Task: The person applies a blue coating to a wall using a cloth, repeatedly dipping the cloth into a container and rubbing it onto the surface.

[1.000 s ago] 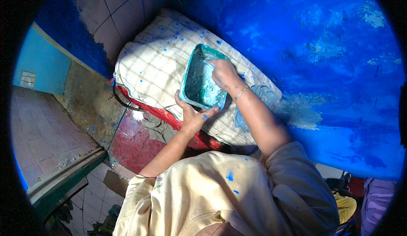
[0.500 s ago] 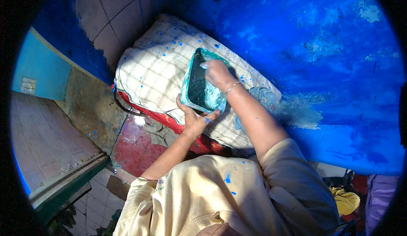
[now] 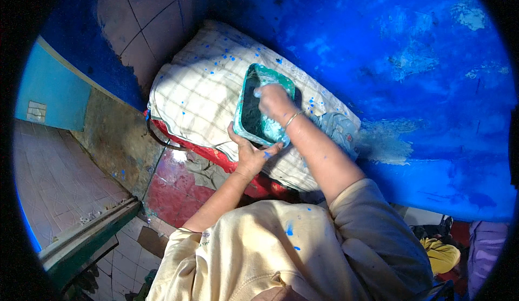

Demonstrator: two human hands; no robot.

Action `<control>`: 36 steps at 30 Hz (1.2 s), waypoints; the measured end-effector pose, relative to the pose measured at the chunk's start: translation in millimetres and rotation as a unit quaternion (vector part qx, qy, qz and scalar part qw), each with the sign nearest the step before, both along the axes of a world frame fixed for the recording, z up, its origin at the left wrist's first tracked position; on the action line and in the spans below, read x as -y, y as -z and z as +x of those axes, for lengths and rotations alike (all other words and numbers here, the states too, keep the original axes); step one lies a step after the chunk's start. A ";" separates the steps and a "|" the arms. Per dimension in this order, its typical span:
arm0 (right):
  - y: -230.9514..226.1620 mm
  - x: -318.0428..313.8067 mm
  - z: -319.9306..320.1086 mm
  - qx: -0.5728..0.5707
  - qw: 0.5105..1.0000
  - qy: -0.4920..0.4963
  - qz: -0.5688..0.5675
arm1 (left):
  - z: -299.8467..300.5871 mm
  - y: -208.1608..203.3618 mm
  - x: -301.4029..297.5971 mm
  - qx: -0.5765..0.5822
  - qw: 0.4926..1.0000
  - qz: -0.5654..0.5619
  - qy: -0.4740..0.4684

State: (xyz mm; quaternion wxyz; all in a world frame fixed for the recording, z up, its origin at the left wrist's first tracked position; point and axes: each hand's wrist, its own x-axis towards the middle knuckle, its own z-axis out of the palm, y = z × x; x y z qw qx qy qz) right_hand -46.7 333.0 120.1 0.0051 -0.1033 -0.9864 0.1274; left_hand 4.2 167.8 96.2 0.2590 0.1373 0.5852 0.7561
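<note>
So there's this deep rectangular green tub (image 3: 277,77), smeared with pale bluish paint, sitting over a cream checked cloth (image 3: 186,87) dotted with blue specks. The left hand (image 3: 251,156) is clamped on the tub's near end, blue smudges on the skin. The right hand (image 3: 275,102) is curled up inside the tub's opening, kinda blurry; can't tell if it's gripping that pale bit at its fingers. Faded blue crumpled cloth (image 3: 336,128) lies just right of the tub, red fabric (image 3: 213,156) shows under the cloth's near edge, and a patchy bright-blue wall (image 3: 346,41) fills the far right.
</note>
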 end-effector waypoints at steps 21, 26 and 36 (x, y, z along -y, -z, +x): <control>-19.5 -11.0 24.9 -0.024 0.993 -0.043 -0.103 | 0.1 -7.1 1.5 0.015 1.000 0.010 -0.008; -2.2 -28.5 -1.8 -0.060 0.996 -0.025 -0.062 | -0.2 6.1 -1.9 -0.032 0.999 -0.030 -0.018; -6.7 -33.2 16.1 -0.038 0.973 -0.072 -0.217 | 2.0 13.2 -2.4 -0.051 0.997 -0.047 -0.046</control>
